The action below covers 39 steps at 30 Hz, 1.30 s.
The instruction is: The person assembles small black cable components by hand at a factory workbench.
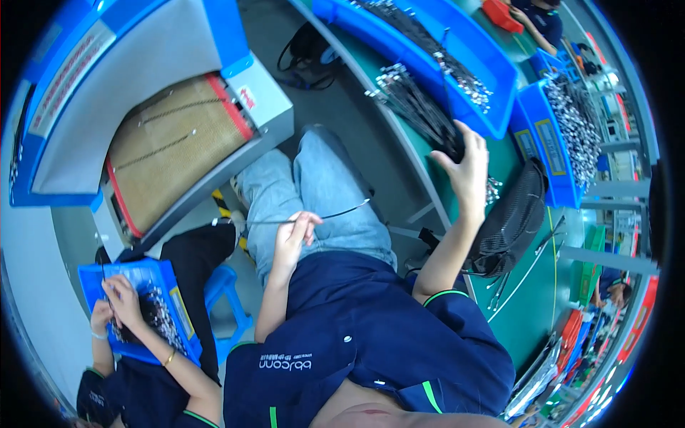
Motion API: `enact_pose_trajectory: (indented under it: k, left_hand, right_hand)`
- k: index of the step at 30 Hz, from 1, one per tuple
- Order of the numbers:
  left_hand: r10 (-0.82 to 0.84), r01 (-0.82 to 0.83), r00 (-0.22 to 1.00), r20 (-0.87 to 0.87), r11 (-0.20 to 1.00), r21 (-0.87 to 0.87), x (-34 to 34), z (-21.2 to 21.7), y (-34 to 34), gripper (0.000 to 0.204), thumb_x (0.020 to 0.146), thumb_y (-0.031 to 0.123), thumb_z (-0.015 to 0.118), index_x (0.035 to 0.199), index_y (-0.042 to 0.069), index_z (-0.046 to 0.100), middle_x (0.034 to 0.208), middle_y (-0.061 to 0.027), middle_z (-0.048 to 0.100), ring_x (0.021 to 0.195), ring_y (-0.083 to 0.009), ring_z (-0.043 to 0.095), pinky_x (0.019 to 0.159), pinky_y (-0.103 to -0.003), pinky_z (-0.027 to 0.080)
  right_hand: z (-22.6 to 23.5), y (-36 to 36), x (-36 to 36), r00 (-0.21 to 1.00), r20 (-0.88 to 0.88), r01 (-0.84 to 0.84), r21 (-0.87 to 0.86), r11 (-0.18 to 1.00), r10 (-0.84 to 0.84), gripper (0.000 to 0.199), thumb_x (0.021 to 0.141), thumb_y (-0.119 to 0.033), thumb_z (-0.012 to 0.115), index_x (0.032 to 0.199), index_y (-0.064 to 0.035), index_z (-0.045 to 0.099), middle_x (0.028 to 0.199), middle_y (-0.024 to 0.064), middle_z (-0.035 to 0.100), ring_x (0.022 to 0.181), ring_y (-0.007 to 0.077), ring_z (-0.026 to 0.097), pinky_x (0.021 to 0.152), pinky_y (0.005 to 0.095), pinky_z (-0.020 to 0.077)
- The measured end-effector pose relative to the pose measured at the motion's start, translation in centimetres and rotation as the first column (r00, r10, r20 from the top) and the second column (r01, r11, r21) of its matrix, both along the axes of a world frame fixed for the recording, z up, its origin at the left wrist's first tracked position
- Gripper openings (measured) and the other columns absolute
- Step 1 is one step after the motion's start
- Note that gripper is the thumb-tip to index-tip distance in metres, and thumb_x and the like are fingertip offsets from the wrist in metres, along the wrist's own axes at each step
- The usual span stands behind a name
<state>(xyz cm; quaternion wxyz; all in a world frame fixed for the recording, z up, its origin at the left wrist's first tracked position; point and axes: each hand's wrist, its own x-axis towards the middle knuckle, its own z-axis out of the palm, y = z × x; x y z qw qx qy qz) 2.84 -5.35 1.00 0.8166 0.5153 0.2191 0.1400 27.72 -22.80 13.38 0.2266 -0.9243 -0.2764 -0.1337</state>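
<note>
My left hand (296, 232) is closed on a single black cable (344, 212), which stretches to both sides above my lap and has a pale connector at its left end. At the green table, my right hand (469, 167) curls around the near end of a bundle of black cables (421, 110), thumb on one side and fingers on the other. Silver connectors show at the bundle's far end. One thin dark cable (447, 78) rises from beside my right fingers across the long blue tray (492, 64); whether I hold it, I cannot tell.
A conveyor belt (171, 143) carrying cables runs through a blue-and-white machine (242, 89) at left. Another person's hands (125, 303) work over a blue bin (178, 303). A black bag (510, 221) and a cable-filled blue bin (546, 143) are on the green table (524, 292).
</note>
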Motion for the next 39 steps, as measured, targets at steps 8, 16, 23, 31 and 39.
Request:
enact_pose_trajectory:
  k: [8, 16, 23, 31, 39]
  left_hand:
    - [-0.096, 0.082, 0.994, -0.053, 0.973, -0.214, 2.0, -0.4, -2.2, 0.027, 0.099, 0.022, 0.045, 0.095, -0.001, 0.059, 0.068, 0.0004, 0.048, 0.06, -0.0074, 0.044, 0.055, -0.022, 0.039]
    - [-0.135, 0.168, 0.986, -0.1, 0.828, 0.535, -0.3, -4.6, -2.8, 0.032, 0.091, 0.01, 0.055, 0.121, 0.001, 0.049, 0.112, -0.0105, 0.059, 0.101, -0.0223, 0.059, 0.086, -0.031, 0.047]
    - [0.531, -0.207, 0.842, -0.094, 0.478, 0.854, -3.7, 2.7, 2.3, 0.019, 0.078, 0.002, 0.069, 0.095, 0.003, 0.061, 0.095, -0.0089, 0.061, 0.082, -0.0202, 0.062, 0.071, -0.031, 0.048]
    - [0.353, -0.079, 0.93, -0.102, 0.462, 0.883, -2.9, 1.3, 2.3, 0.017, 0.076, 0.003, 0.07, 0.092, 0.003, 0.064, 0.086, -0.0094, 0.064, 0.078, -0.0254, 0.062, 0.069, -0.034, 0.049]
    - [0.301, -0.049, 0.949, -0.098, 0.445, 0.894, -2.4, 1.3, 2.6, 0.013, 0.077, 0.006, 0.069, 0.089, 0.002, 0.065, 0.082, -0.0091, 0.065, 0.078, -0.0252, 0.061, 0.069, -0.034, 0.048]
  right_hand:
    - [-0.7, 7.0, -8.9, 0.742, -0.176, -0.602, 0.251, 0.758, 0.647, 0.034, 0.074, -0.007, 0.071, 0.108, -0.0065, 0.063, 0.099, 0.0112, 0.064, 0.091, 0.028, 0.061, 0.08, 0.0356, 0.0489]
    - [-7.7, 10.6, -12.3, 0.42, -0.362, -0.765, 0.352, 0.54, 0.832, 0.021, 0.08, -0.013, 0.064, 0.1, -0.0077, 0.066, 0.086, 0.0071, 0.062, 0.077, 0.0259, 0.064, 0.066, 0.0343, 0.0517]
    - [-8.3, 9.8, -9.8, 0.503, -0.339, -0.76, 0.264, 0.594, 0.795, 0.022, 0.075, -0.008, 0.067, 0.097, -0.0098, 0.07, 0.083, 0.0037, 0.065, 0.07, 0.0211, 0.063, 0.06, 0.0313, 0.0506]
    - [-8.5, 9.6, -9.6, 0.507, -0.237, -0.798, 0.233, 0.555, 0.829, 0.022, 0.074, -0.009, 0.065, 0.095, -0.0131, 0.07, 0.082, -0.0001, 0.064, 0.07, 0.0168, 0.061, 0.057, 0.0295, 0.0497]
    - [-8.4, 9.6, -9.2, 0.468, -0.005, -0.879, 0.098, 0.466, 0.884, 0.033, 0.066, -0.007, 0.065, 0.097, -0.016, 0.07, 0.083, -0.0052, 0.063, 0.059, 0.01, 0.053, 0.048, 0.0241, 0.0458]
